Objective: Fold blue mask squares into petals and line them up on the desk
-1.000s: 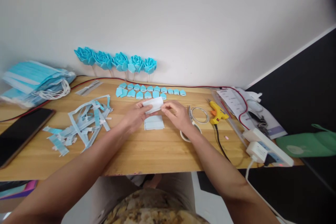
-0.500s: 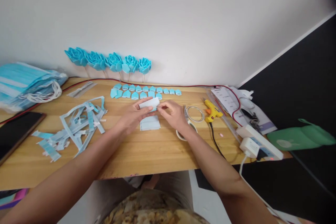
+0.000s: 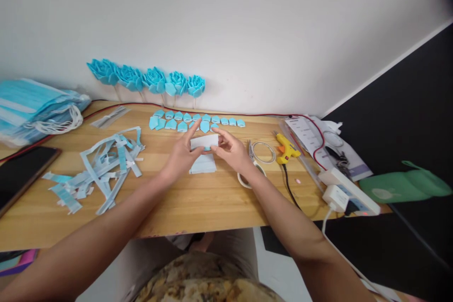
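Between my two hands I hold a small white and blue piece of mask fabric point(image 3: 204, 141) above the table, its lower edge turned up to show blue. My left hand point(image 3: 180, 155) pinches its left end, thumb at the lower edge and index finger raised. At the right end, my right hand point(image 3: 233, 151) grips it the same way, with the thumb at the blue edge. Just below lies a stack of pale fabric rectangles point(image 3: 203, 164). Behind the hands, two rows of folded blue petals point(image 3: 171, 124) lie on the table.
Blue fabric flowers point(image 3: 155, 80) on sticks lean against the wall. Fabric scraps point(image 3: 106, 165), bagged masks point(image 3: 31, 108) and a phone point(image 3: 24, 174) lie left. Scissors point(image 3: 260, 168), a wire coil point(image 3: 264, 152), a yellow glue gun point(image 3: 288, 148) and a power strip point(image 3: 354, 193) lie right.
The fabric's lower edge is now folded up. My right hand has shifted from pinching at the front to holding the right end, and my left index finger has lifted.
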The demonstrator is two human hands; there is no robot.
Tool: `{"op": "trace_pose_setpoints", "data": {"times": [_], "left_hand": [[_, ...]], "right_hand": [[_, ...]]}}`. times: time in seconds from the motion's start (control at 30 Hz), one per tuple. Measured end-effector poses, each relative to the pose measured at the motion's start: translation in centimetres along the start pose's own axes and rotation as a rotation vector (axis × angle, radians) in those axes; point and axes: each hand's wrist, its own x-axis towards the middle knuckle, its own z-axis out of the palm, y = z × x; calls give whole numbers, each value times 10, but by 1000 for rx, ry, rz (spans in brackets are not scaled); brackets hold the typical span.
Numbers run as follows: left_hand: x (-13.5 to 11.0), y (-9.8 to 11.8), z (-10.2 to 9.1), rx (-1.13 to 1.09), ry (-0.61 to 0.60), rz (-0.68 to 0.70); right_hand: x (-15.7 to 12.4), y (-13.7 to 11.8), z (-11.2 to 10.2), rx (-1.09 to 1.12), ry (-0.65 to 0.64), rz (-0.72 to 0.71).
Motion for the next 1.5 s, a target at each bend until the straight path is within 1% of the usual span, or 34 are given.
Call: {"op": "trace_pose_setpoints", "data": {"times": [0.1,0.17,0.27,0.37,0.47,0.67,0.8,0.9,0.97,1.17,1.27,1.4,1.5], "left_hand": [[-2,3,3,-44,-18,37],[-2,1,4,-175,-33,1],[0,-4,5,-426,-69,-149],[1,-10,7,-547,-152,-298],[0,-12,7,-536,-187,-335],[0,-13,4,-439,-130,-308],[-1,-10,2,-288,-113,-260],[-2,-8,3,-172,-101,-234],[-2,-7,3,-192,-96,-227],[3,-12,3,-491,-49,-253],[3,-14,3,-547,-75,-264],[0,-18,5,-507,-163,-289],[-1,-21,6,-389,-161,-274]], "right_hand": [[0,1,0,-7,6,21],[-1,2,1,61,3,33],[-2,3,1,180,31,34],[-2,4,1,228,85,35],[-2,3,2,283,77,50],[-4,1,5,393,19,77],[-4,-2,6,431,-13,96],[-4,-2,6,383,-2,108],[-5,-1,6,331,8,111],[-4,0,5,276,9,96],[-4,0,5,287,4,83],[-5,0,6,306,11,75],[-5,0,7,280,10,77]]}}
